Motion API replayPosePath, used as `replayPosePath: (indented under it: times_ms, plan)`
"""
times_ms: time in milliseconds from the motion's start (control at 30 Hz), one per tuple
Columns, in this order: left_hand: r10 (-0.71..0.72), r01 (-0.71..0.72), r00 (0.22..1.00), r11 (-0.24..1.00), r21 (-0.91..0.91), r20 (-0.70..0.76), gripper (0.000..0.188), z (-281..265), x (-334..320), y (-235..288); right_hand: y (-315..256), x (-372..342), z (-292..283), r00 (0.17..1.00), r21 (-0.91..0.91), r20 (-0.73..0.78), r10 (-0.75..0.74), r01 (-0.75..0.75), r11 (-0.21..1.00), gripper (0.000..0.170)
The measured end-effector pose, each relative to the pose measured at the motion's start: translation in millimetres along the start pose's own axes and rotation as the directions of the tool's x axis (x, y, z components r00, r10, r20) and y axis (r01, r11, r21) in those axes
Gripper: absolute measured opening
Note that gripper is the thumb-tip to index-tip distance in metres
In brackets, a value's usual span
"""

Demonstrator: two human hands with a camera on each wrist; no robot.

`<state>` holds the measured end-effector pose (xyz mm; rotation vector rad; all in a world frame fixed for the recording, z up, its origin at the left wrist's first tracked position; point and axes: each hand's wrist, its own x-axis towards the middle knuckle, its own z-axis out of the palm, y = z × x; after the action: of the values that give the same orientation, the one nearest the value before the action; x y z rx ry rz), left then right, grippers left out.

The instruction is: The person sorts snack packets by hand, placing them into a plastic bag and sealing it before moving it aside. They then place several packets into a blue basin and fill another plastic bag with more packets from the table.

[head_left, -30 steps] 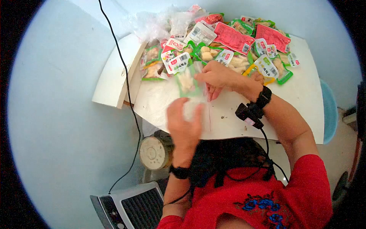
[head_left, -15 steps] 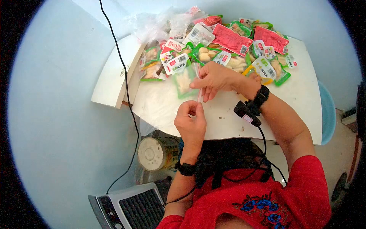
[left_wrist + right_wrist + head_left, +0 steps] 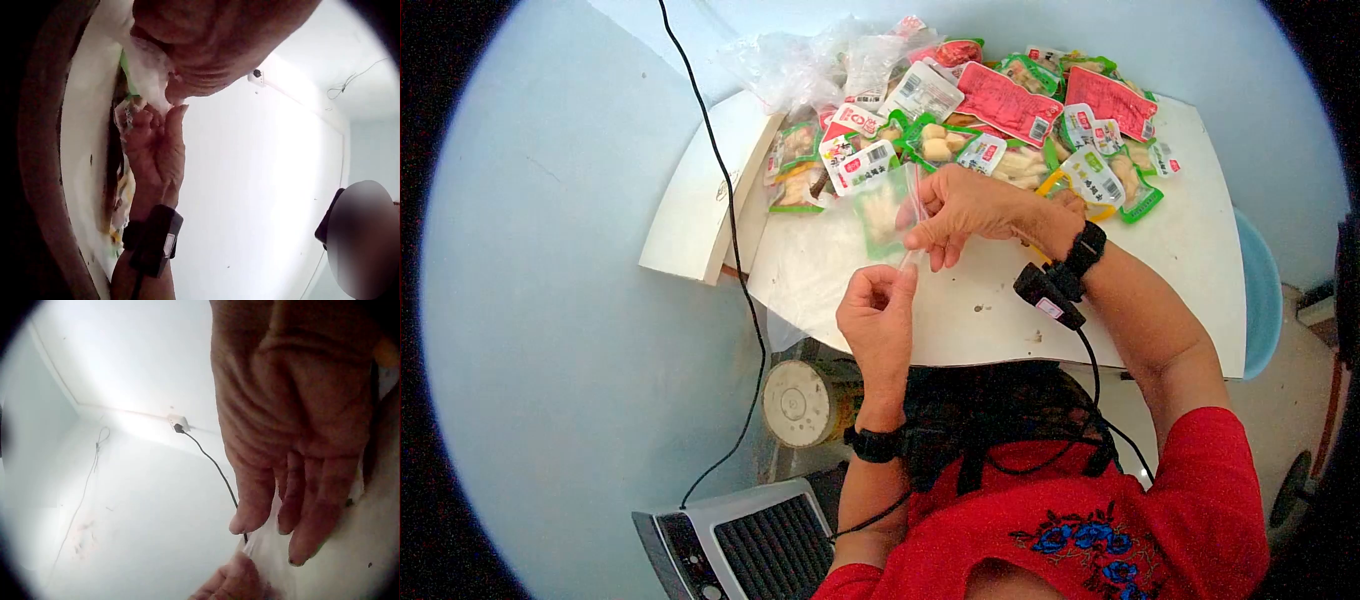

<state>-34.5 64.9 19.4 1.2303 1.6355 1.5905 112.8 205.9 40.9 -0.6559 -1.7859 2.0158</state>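
A clear zip bag (image 3: 908, 180) with a green-edged food packet (image 3: 882, 215) in it is held over the white table, in front of the pile. My right hand (image 3: 968, 208) pinches the bag's opening edge from the right between thumb and fingers. At the lower end of that edge, my left hand (image 3: 878, 318) pinches the plastic with thumb and forefinger. The right wrist view shows the clear plastic (image 3: 270, 559) stretched between the fingertips of both hands. In the left wrist view, the whitish film (image 3: 150, 69) hangs beside my left hand and partly hides the packet.
Several sealed food packets (image 3: 1010, 98), red, green and yellow-edged, lie heaped along the back of the table (image 3: 1000, 300). Crumpled clear plastic bags (image 3: 785, 70) sit at the back left. A black cable (image 3: 725, 170) hangs on the left. A round tin (image 3: 800, 402) stands below the table edge.
My left hand, at first blurred with fingers spread apart, has come to pinch the bag's edge, then shifted slightly left. My right hand has kept its hold on the bag.
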Motion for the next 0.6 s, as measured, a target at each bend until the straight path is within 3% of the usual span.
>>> replayPosePath:
  times_ms: [133, 200, 233, 300, 367, 433, 467, 533, 600]
  plan:
    - [0.082, -0.090, 0.991, 0.994, -0.067, -0.109, 0.015, -3.7, 4.7, -1.3, 1.5, -1.1, 0.6, 1.000, -0.033, 0.018, 0.011, -0.011, 0.999, 0.029]
    - [0.256, -0.232, 0.936, 0.965, 0.125, -0.240, 0.013, -11.1, 9.5, 8.4, 2.2, -1.9, -0.6, 0.994, -0.125, 0.070, 0.087, -0.077, 0.989, 0.029]
    - [0.346, -0.289, 0.893, 0.931, 0.225, -0.288, 0.011, -14.5, 12.4, 15.9, -1.2, -2.5, 2.2, 0.986, -0.272, 0.072, 0.153, -0.128, 0.954, 0.027]
    - [0.437, -0.324, 0.819, 0.887, 0.329, -0.371, 0.013, -20.2, 19.9, 30.8, -10.5, -3.6, 14.5, 0.958, -0.542, 0.048, 0.284, -0.214, 0.813, 0.023]
    - [0.555, -0.384, 0.775, 0.792, 0.475, -0.301, 0.013, -23.6, 22.7, 43.3, -21.2, -8.2, 24.8, 0.962, -0.692, -0.017, 0.273, -0.208, 0.691, 0.032]
    - [0.559, -0.385, 0.795, 0.764, 0.517, -0.234, 0.013, -22.2, 21.5, 40.1, -40.3, -17.0, 33.3, 0.959, -0.830, -0.110, 0.261, -0.233, 0.507, 0.038]
    - [0.559, -0.388, 0.805, 0.750, 0.536, -0.199, 0.013, -20.1, 19.8, 38.5, -43.1, -23.2, 34.6, 0.985, -0.888, -0.146, 0.093, -0.172, 0.426, 0.041]
    - [0.581, -0.398, 0.799, 0.705, 0.587, -0.157, 0.012, -17.1, 14.1, 34.8, -44.9, -36.3, 36.4, 0.956, -0.970, -0.151, -0.250, -0.096, 0.223, 0.046]
    - [0.603, -0.416, 0.786, 0.677, 0.606, -0.134, 0.011, -15.4, 12.7, 27.8, -54.3, -41.1, 39.7, 0.923, -0.962, -0.232, -0.307, -0.172, 0.211, 0.047]
